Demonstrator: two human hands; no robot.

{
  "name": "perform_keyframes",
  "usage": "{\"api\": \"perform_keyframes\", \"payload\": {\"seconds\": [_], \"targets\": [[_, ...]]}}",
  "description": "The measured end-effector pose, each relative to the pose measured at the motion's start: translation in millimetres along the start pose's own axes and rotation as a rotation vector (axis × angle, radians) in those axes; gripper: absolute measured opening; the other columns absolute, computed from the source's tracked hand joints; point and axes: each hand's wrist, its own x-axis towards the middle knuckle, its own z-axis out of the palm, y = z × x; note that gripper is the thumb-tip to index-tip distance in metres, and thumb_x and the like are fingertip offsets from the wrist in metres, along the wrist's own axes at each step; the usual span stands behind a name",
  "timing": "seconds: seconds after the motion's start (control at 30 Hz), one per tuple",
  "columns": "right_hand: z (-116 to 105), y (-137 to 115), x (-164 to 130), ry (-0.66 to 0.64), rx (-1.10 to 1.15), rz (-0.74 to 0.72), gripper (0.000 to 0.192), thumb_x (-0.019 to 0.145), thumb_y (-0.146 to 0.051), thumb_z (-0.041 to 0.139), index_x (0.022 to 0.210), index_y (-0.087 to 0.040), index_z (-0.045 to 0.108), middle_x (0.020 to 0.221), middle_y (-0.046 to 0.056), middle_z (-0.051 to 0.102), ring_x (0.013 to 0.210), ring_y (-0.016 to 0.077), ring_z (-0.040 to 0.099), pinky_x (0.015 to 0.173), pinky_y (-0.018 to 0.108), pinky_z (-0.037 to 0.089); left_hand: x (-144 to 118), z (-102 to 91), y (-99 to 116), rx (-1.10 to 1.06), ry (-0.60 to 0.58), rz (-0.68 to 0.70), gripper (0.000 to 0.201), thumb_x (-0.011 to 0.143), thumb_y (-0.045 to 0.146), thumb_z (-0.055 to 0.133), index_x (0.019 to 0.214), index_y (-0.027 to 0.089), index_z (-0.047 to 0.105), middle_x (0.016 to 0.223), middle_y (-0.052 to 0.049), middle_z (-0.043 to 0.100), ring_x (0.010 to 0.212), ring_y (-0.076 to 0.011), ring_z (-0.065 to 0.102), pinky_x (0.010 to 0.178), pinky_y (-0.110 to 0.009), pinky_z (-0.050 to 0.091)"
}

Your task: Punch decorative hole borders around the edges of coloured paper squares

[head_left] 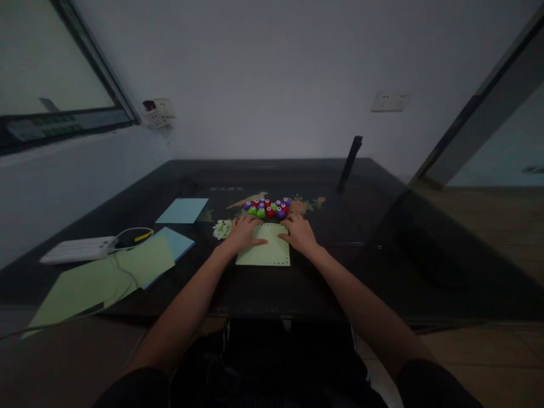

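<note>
Both grips lie flat, fingers spread: left hand (pixel 243 231) and right hand (pixel 300 232) press the far corners of a pale green perforated sheet (pixel 266 253); paper punches (pixel 268 208) cluster just beyond on the tabletop (pixel 361 238).

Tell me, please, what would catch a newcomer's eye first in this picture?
Probably the cluster of bright punches, purple, red and green, at the middle of the dark table. Just in front of it, the left hand and right hand rest flat on a pale green card with dotted edges. Larger green sheets lie at the left.
</note>
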Motion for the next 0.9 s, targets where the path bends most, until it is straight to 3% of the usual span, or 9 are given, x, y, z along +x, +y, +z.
{"api": "perform_keyframes", "payload": {"seconds": [0.13, 0.3, 0.53, 0.63, 0.73, 0.8, 0.9], "targets": [[1, 5, 3, 0.079, 0.196, 0.052, 0.018, 0.076, -0.023, 0.063, 0.094, -0.018, 0.063, 0.096, 0.007, 0.062, 0.096, 0.0218, 0.053, 0.079, 0.032, 0.04, 0, -3.4, 3, -0.003, 0.031, -0.005, 0.057, 0.064, 0.053, 0.07, 0.109, 0.023, 0.053, 0.118, -0.009, 0.055, 0.115, -0.0312, 0.044, 0.098, -0.048, 0.028], [8, 12, 6, 0.049, 0.543, 0.165, 0.022, 0.071, -0.018, 0.062, 0.093, -0.016, 0.061, 0.071, -0.001, 0.059, 0.066, 0.0134, 0.054, 0.063, 0.024, 0.04, 2, -2.4, 4, -0.001, 0.062, -0.012, 0.06, 0.061, 0.052, 0.072, 0.108, 0.021, 0.05, 0.112, -0.009, 0.058, 0.11, -0.0305, 0.047, 0.098, -0.047, 0.028], [11, 16, 9, 0.074, 0.676, 0.182, 0.007, 0.069, -0.021, 0.062, 0.07, -0.014, 0.062, 0.062, 0.0, 0.059, 0.06, 0.0129, 0.053, 0.058, 0.024, 0.037, 4, -6.5, 4, -0.075, 0.123, -0.054, 0.07, 0.058, 0.047, 0.075, 0.117, 0.02, 0.047, 0.119, -0.011, 0.053, 0.114, -0.0316, 0.044, 0.098, -0.048, 0.031], [11, 20, 12, 0.097, 0.794, 0.18, 0.011, 0.07, -0.024, 0.061, 0.065, -0.014, 0.061, 0.06, 0.001, 0.06, 0.058, 0.0133, 0.053, 0.057, 0.025, 0.038, 8, -8.1, -3, -0.238, 0.28, -0.086, 0.084, 0.059, 0.044, 0.076, 0.13, 0.021, 0.037, 0.13, -0.013, 0.044, 0.12, -0.0314, 0.04, 0.099, -0.047, 0.032], [13, 28, 15, 0.103, 1.006, 0.219, 0.012, 0.068, -0.026, 0.061, 0.069, -0.014, 0.063, 0.064, 0.003, 0.063, 0.059, 0.0143, 0.056, 0.059, 0.026, 0.041, 13, -7.1, -10, -0.545, 0.374, -0.157, 0.084, 0.061, 0.037, 0.075, 0.132, 0.019, 0.034, 0.132, -0.015, 0.043, 0.118, -0.0292, 0.044, 0.097, -0.045, 0.037], [13, 35, 17, 0.119, 1.112, 0.252, 0.014, 0.067, -0.028, 0.063, 0.071, -0.014, 0.064, 0.064, 0.003, 0.064, 0.059, 0.0144, 0.056, 0.059, 0.027, 0.041, 14, -6.4, -12, -0.777, 0.314, -0.222, 0.076, 0.064, 0.035, 0.072, 0.129, 0.016, 0.038, 0.127, -0.016, 0.049, 0.113, -0.0277, 0.05, 0.093, -0.044, 0.041], [11, 43, 18, 0.165, 1.174, 0.298, 0.019, 0.065, -0.034, 0.065, 0.07, -0.015, 0.063, 0.061, 0.001, 0.061, 0.053, 0.0127, 0.051, 0.054, 0.026, 0.038, 12, -7.5, -8, -1.04, 0.132, -0.262, 0.061, 0.068, 0.037, 0.069, 0.12, 0.014, 0.048, 0.121, -0.015, 0.057, 0.106, -0.0266, 0.057, 0.089, -0.041, 0.045]]}}
